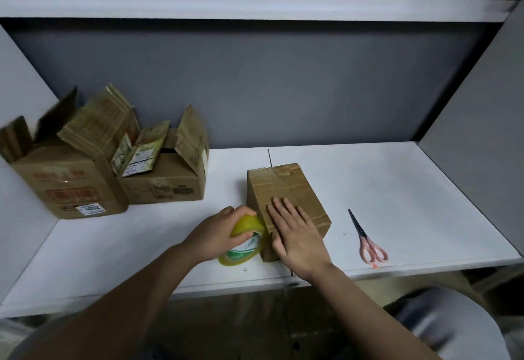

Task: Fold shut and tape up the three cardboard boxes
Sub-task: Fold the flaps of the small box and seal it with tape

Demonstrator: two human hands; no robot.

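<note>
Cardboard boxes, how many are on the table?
3: a closed box under the right hand, and two open boxes at the back left, the large one beside the smaller one.

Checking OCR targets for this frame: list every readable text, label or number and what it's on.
"4002", roughly: white sticker on the big open box, blurred.
Red print on that box: unreadable.
Labels on the middle open box: too blurred.
Green print on the tape roll: too small.
Closed box, scissors: none.
</note>
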